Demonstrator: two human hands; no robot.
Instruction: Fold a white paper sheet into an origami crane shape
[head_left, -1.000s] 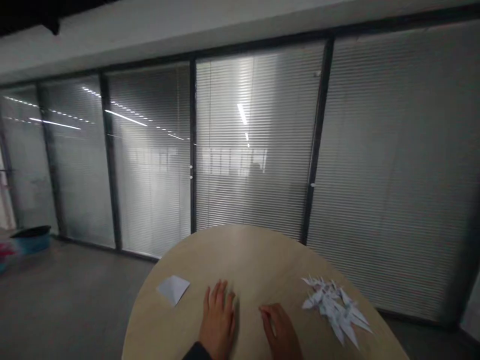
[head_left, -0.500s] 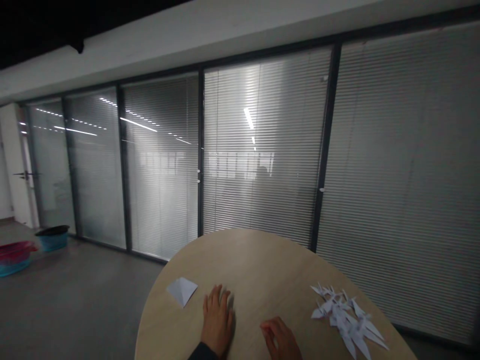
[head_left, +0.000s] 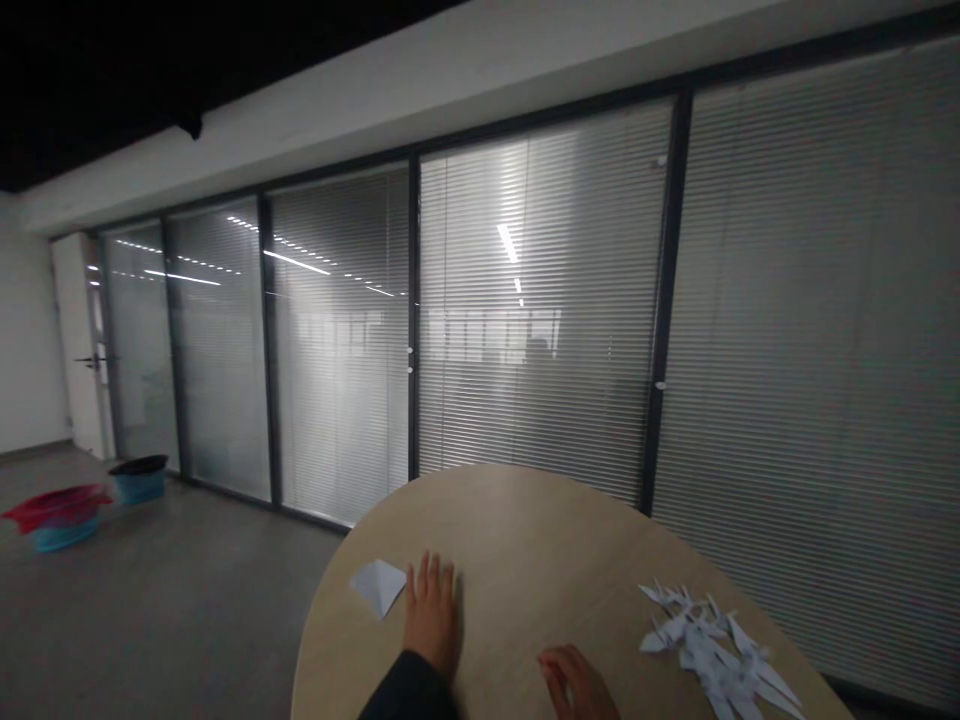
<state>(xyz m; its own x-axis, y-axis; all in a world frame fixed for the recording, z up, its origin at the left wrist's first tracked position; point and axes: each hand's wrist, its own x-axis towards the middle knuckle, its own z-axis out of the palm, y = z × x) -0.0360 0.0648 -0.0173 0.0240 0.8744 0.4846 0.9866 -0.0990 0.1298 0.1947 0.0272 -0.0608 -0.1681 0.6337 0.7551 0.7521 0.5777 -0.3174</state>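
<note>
My left hand (head_left: pixel 431 615) lies flat on the pale wooden round table (head_left: pixel 510 520), fingers spread, in a dark sleeve. Its fingertips are almost at the right corner of a folded white paper square (head_left: pixel 379 587), which rests on the table. My right hand (head_left: pixel 577 685) sits at the bottom edge of the view with its fingers curled. A small pale bit may lie in those fingers, but I cannot tell. To its right lies a loose heap of white origami cranes (head_left: pixel 709 645).
Glass partition panels with slatted blinds (head_left: pixel 540 300) run behind the table. A white door (head_left: pixel 75 345) stands at the far left. Red and blue basins (head_left: pixel 56 517) and a blue tub (head_left: pixel 139 480) sit on the grey floor.
The view has swung left and up, so the table sits lower and further right. The basins and door show more fully. My hands have stayed near the folded paper.
</note>
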